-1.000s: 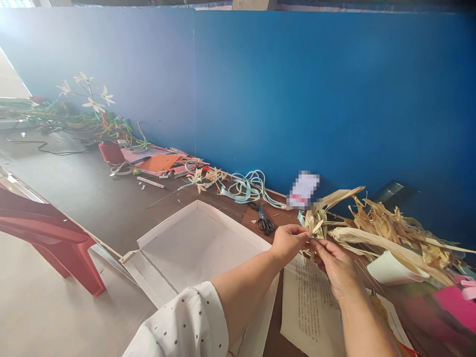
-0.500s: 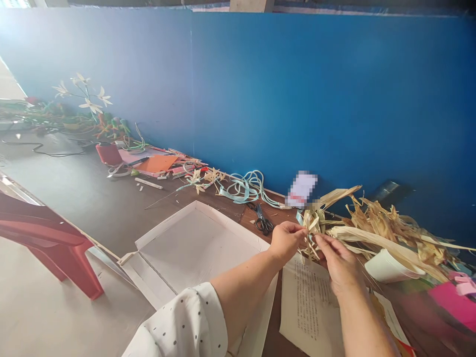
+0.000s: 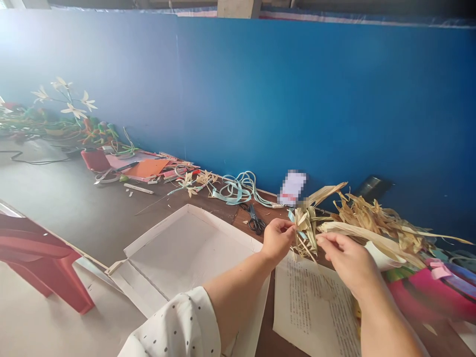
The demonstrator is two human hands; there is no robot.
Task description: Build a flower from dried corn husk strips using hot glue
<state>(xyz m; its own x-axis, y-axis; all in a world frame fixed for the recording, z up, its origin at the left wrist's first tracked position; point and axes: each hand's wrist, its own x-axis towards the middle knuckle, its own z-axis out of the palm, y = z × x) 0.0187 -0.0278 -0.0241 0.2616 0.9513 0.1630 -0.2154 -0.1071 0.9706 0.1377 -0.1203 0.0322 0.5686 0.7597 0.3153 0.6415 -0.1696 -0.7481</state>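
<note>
My left hand (image 3: 278, 241) pinches a pale dried-husk flower (image 3: 305, 222) between thumb and fingers. A thin stem (image 3: 307, 249) slants down from it over a printed sheet (image 3: 305, 297). To the right of the flower, my right hand (image 3: 349, 258) is closed in a pinch, thumb against forefinger. What those fingertips hold, if anything, is too fine to make out. Dried corn husks (image 3: 375, 213) lie heaped behind my right hand, with a white cup (image 3: 385, 258) partly hidden beside them. Black-handled scissors (image 3: 256, 224) rest just beyond my left hand.
A shallow white box (image 3: 193, 248) lies left of the sheet. Along the blue partition (image 3: 316, 94) are light-blue cords (image 3: 247, 186), a blurred-out white card (image 3: 293, 187) and coloured paper (image 3: 150, 168). At right is a pink bag (image 3: 420, 295); a red chair (image 3: 55, 263) stands left.
My right hand has moved away from the flower to the right, opening a gap between my hands. My left hand keeps its pinch. The whole view has shifted slightly.
</note>
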